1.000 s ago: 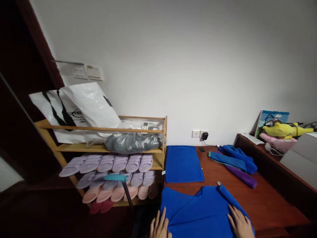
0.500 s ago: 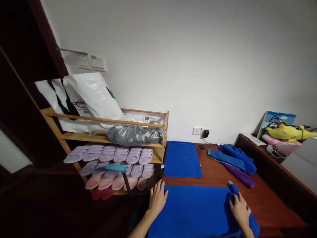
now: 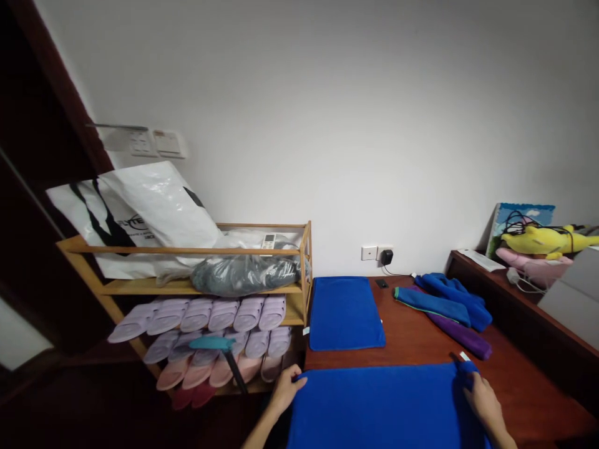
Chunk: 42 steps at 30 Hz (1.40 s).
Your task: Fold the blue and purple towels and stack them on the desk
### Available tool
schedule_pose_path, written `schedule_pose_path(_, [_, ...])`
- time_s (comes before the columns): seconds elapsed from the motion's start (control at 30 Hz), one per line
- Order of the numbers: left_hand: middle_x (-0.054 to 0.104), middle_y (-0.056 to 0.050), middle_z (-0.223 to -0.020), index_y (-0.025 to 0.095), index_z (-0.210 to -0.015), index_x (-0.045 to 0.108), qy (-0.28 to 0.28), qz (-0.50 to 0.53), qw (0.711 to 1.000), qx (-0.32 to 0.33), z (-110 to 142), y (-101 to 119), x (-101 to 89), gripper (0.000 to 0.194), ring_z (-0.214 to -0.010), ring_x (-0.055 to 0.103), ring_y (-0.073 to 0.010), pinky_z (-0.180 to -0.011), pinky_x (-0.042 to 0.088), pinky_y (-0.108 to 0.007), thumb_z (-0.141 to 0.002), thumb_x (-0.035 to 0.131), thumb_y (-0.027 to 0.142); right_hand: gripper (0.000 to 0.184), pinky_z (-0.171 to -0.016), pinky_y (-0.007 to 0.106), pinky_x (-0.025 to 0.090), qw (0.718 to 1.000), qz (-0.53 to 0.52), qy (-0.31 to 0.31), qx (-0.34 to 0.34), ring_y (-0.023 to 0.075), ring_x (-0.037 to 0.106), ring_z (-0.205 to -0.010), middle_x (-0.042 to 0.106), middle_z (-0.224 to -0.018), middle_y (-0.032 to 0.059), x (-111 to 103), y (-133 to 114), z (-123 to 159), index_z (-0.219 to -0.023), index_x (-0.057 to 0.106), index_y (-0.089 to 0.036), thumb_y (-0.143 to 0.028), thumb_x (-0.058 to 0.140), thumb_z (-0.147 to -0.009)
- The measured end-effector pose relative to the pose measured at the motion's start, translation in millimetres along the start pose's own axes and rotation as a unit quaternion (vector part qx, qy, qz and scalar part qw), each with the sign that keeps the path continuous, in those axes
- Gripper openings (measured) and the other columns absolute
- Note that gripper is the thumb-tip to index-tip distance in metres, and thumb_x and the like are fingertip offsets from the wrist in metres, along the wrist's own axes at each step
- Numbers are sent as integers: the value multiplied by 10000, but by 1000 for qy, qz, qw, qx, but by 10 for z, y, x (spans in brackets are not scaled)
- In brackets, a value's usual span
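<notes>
A blue towel [image 3: 379,408] lies spread at the front of the brown table. My left hand [image 3: 286,386] pinches its far left corner between thumb and fingers. At the far right corner, my right hand [image 3: 482,396] is closed on the bunched edge, where a small white tag sticks out. Behind it, apart by a strip of bare wood, a second blue towel [image 3: 346,312] is folded flat into a rectangle. Farther right lies a loose pile with a blue cloth [image 3: 461,293], a green-edged blue cloth [image 3: 433,304] and a purple cloth [image 3: 461,335].
To the left stands a wooden shoe rack [image 3: 196,251] with several slippers, a white bag [image 3: 161,206] and a remote control [image 3: 268,243]. A black plug [image 3: 386,257] is in the wall socket. On the raised ledge at right sits a yellow plush toy [image 3: 538,240].
My left hand has gone from lying spread on the towel to pinching its corner. My right hand has shifted right along the edge. The view has tilted slightly upward.
</notes>
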<state>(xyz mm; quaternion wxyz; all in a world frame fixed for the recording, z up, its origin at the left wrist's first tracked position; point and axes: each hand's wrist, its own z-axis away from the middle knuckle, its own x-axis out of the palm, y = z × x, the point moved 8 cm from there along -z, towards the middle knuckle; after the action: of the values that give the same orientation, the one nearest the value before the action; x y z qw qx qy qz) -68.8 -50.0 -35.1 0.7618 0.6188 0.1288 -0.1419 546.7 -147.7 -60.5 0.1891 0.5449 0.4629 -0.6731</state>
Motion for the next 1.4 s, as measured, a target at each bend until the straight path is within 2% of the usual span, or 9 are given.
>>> schedule_pose_path(0.13, [561,55,-604,216,-620,497,-9,104,994,-38,-54,-96,-148,480,-648,578,-168,-582,420,-252,-461,739,599,347,-848,344,494,998,-43,-28,-24,263,642,-972,679,-1011,79,-53,66,-81,-936,577,-250,-274,523,-594])
schedule_pose_path(0.3, [603,49,-594,234,-790,553,-3,221,970,-98,-65,-187,-324,508,-590,615,-168,-540,439,-249,-476,773,567,270,-882,373,485,989,-121,-77,-41,290,637,-975,707,-884,21,-98,215,-161,-763,635,-304,-316,573,-500])
schedule_pose_path(0.4, [676,-5,-673,220,-955,569,20,271,952,-140,-85,-237,-383,565,-679,673,-226,-575,495,-294,-506,814,461,304,-835,495,480,1000,3,-7,-7,339,613,-988,672,-942,70,-117,146,-99,-825,673,-307,-336,524,-562])
schedule_pose_path(0.53, [725,-59,-800,179,-1119,533,65,328,930,-156,-125,-268,-456,586,-812,695,-237,-686,532,-297,-609,794,306,392,-843,565,438,983,145,113,-20,364,581,-1015,624,-996,146,-60,-331,105,-949,660,-233,-408,389,-727])
schedule_pose_path(0.63, [732,-49,-801,158,-1169,517,94,348,920,-152,-141,-276,-560,574,-840,695,-222,-726,533,-274,-659,766,246,514,-780,543,472,989,110,99,-15,360,609,-957,634,-973,153,77,-503,192,-1052,623,-215,-506,301,-776])
schedule_pose_path(0.77, [733,-39,-762,152,-1194,516,104,349,918,-155,-125,-270,-715,591,-798,703,-233,-695,543,-282,-668,770,239,449,-733,446,516,998,-8,48,-30,313,657,-866,668,-947,130,79,-394,184,-1034,631,-235,-420,353,-734])
schedule_pose_path(0.93, [740,-57,-812,160,-1186,527,85,350,919,-159,-77,-248,-816,567,-782,705,-234,-678,552,-294,-678,766,236,226,-735,385,535,992,-121,-1,27,304,678,-826,714,-753,64,-270,72,99,-654,651,-307,-441,476,-606])
schedule_pose_path(1.17, [741,-80,-893,167,-1001,649,43,350,925,-144,-56,-193,-743,417,-847,696,-250,-708,555,-293,-630,805,276,241,-732,377,543,982,-167,-16,88,324,678,-843,721,-695,61,-868,662,-71,-578,653,-313,-508,525,-519])
schedule_pose_path(1.4, [738,-82,-907,161,-962,671,39,334,936,-108,-204,-94,-587,474,-865,689,-248,-756,545,-308,-562,840,351,154,-676,413,553,968,-168,21,183,329,686,-770,695,-633,101,-1193,680,-198,-563,623,-300,-420,537,-521])
